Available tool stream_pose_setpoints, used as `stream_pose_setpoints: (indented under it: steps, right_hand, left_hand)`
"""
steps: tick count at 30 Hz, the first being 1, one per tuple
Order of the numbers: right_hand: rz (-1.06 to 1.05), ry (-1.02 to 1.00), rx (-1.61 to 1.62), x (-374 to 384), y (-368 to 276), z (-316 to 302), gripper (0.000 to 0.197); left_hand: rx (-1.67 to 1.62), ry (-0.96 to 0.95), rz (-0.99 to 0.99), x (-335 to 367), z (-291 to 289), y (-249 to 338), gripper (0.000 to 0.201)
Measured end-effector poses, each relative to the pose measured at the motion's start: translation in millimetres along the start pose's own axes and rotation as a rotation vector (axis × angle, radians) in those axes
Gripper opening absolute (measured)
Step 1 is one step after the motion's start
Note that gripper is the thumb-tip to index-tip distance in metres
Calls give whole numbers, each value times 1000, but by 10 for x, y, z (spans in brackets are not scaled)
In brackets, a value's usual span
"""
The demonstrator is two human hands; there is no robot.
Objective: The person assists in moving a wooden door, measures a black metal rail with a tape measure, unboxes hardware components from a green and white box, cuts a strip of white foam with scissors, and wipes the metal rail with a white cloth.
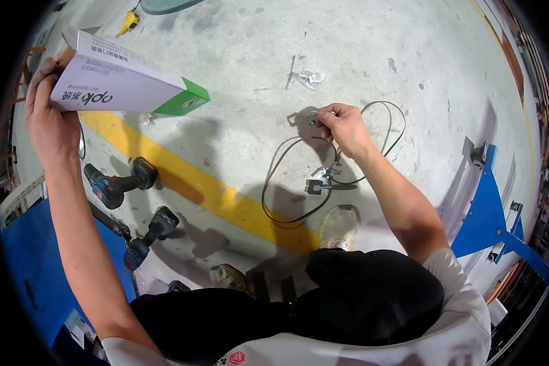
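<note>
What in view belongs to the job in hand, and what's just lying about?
Likely in the job:
- white-and-green box, in the left grip
- small piece, pinched in the right grip
- looped black cable on the floor, beside the right grip

Apparently lying about:
- two cordless power tools
- yellow device
- blue frame

Unclear: clear plastic bag

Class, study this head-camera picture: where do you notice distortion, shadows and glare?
Head view: fisheye distortion, the straight yellow painted floor stripe looking curved and the corners black; head view: a dark shadow on the pale grey concrete floor, left of the bare right hand; head view: bright glints on the small clear plastic bag.
</note>
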State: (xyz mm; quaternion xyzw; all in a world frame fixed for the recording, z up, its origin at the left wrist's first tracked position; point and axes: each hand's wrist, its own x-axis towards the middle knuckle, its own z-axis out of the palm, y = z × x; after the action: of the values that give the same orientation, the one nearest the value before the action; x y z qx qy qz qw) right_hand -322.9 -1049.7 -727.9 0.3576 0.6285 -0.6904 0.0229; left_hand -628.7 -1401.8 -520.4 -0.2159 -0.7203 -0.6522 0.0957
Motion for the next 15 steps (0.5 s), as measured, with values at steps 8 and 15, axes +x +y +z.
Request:
stream_pose_setpoints:
  steps: [8, 15]
  right_hand:
    - [60, 173, 219, -340, -141, 226, 18]
    - [34, 239, 127, -338, -176, 175, 17]
  left_hand:
    - [-165, 30, -69, 24, 70, 44, 24]
    - [-121, -9, -7, 159, 74, -148, 23]
